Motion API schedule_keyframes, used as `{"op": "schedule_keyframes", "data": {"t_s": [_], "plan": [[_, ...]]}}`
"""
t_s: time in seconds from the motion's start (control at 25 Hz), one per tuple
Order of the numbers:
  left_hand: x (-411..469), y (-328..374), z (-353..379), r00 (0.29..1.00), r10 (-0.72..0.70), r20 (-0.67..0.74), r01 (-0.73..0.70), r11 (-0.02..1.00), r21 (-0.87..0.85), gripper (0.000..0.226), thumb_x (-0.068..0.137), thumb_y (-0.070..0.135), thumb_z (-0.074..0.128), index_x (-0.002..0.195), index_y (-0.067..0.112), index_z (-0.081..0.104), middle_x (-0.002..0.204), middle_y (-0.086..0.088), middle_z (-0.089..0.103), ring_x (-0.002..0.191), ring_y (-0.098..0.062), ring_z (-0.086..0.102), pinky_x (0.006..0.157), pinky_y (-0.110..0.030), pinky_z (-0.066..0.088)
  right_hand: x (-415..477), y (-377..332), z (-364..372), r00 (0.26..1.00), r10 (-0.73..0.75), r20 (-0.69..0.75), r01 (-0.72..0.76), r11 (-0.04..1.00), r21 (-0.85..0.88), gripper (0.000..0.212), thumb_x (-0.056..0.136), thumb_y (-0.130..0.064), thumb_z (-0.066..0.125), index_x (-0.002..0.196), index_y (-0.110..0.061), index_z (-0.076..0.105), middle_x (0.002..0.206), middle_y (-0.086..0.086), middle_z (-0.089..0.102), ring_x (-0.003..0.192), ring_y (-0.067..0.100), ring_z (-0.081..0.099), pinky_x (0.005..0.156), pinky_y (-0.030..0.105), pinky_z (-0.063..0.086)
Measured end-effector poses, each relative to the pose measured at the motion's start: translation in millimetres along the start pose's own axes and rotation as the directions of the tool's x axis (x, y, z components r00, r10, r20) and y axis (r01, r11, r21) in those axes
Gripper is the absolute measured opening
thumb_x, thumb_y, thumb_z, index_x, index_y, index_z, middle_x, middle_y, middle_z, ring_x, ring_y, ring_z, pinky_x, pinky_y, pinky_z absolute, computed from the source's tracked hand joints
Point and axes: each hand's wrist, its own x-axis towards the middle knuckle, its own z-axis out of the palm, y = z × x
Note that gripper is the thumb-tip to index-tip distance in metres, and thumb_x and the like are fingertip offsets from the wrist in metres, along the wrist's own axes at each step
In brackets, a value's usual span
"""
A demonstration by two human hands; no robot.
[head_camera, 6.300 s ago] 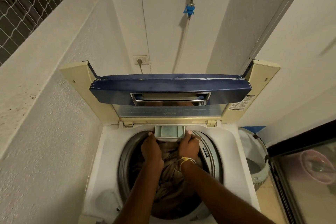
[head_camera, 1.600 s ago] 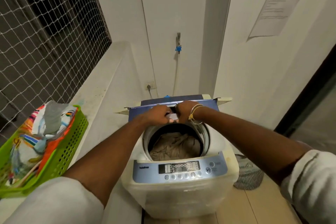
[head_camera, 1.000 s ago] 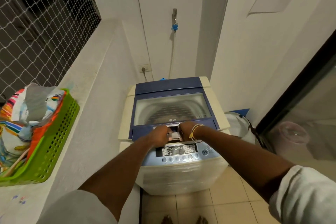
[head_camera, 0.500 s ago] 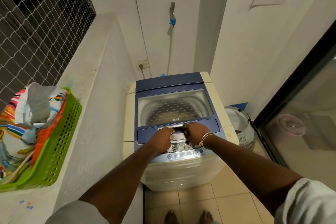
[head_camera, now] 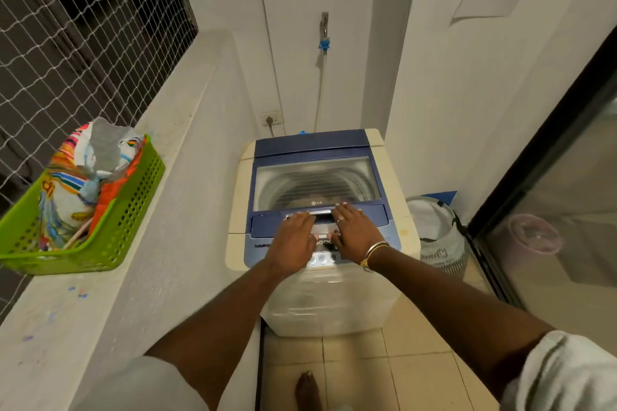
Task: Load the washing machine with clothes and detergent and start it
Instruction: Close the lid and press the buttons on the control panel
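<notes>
The top-loading washing machine (head_camera: pixel 397 197) stands ahead of me with its blue lid (head_camera: pixel 314 147) down. Through the lid's window (head_camera: pixel 315 182) the drum shows, with brownish clothes dimly visible inside. My left hand (head_camera: pixel 293 242) and my right hand (head_camera: pixel 355 232) lie flat, fingers stretched, over the lid's front handle (head_camera: pixel 322 213) and the control panel (head_camera: pixel 325 252). Most of the panel's buttons are hidden under my hands. A gold bangle circles my right wrist. Neither hand holds anything.
A green basket (head_camera: pixel 110 237) with a colourful bag sits on the ledge at the left, below a netted window. A white mesh laundry basket (head_camera: pixel 437 237) stands right of the machine, beside a glass door (head_camera: pixel 567 210). A tap (head_camera: pixel 324 33) and a socket (head_camera: pixel 271 118) are on the back wall.
The lid came down from upright to fully closed. My hands went from gripping its handle to resting flat across the handle and control panel.
</notes>
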Motion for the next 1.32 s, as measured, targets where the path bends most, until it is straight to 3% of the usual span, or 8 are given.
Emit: {"op": "schedule_keyframes", "data": {"t_s": [0.24, 0.4, 1.08, 1.32], "plan": [[-49, 38, 9, 0.988, -0.081, 0.130, 0.068, 0.993, 0.097, 0.062, 0.104, 0.042, 0.030, 0.157, 0.014, 0.014, 0.165, -0.006, 0.008, 0.152, -0.024, 0.008, 0.122, -0.043, 0.008, -51, 0, 5, 0.998, -0.020, 0.056, 0.022, 0.999, -0.043, 0.070, 0.100, -0.050, 0.033, 0.155, -0.012, 0.013, 0.163, 0.009, 0.010, 0.151, 0.026, 0.006, 0.122, 0.047, 0.010], [-66, 42, 8, 0.976, -0.120, 0.181, 0.102, 0.989, 0.109, 0.064, 0.105, 0.044, 0.026, 0.158, 0.015, 0.004, 0.166, -0.005, -0.003, 0.153, -0.022, -0.001, 0.123, -0.041, 0.001, -68, -10, 11, 0.997, -0.011, 0.070, 0.014, 0.999, -0.040, 0.071, 0.101, -0.053, 0.029, 0.156, -0.013, 0.010, 0.164, 0.008, 0.007, 0.151, 0.026, 0.003, 0.122, 0.046, 0.007], [-74, 36, 12, 0.975, -0.115, 0.191, 0.100, 0.991, 0.090, 0.067, 0.104, 0.052, 0.022, 0.158, 0.016, 0.006, 0.166, -0.006, 0.000, 0.153, -0.024, 0.000, 0.124, -0.040, 0.002, -70, -33, 18, 0.996, 0.044, 0.071, -0.044, 0.999, -0.003, 0.072, 0.100, -0.054, 0.033, 0.156, -0.016, 0.009, 0.164, 0.006, 0.005, 0.151, 0.024, 0.002, 0.122, 0.041, 0.003], [-66, 36, 9, 0.980, -0.105, 0.171, 0.091, 0.992, 0.089, 0.067, 0.104, 0.051, 0.021, 0.157, 0.014, 0.008, 0.165, -0.007, 0.004, 0.153, -0.024, 0.004, 0.125, -0.042, 0.005, -65, -31, 11, 0.997, 0.047, 0.061, -0.049, 0.999, 0.017, 0.070, 0.101, -0.053, 0.031, 0.156, -0.015, 0.010, 0.164, 0.006, 0.006, 0.151, 0.025, 0.002, 0.123, 0.043, 0.008]]}}
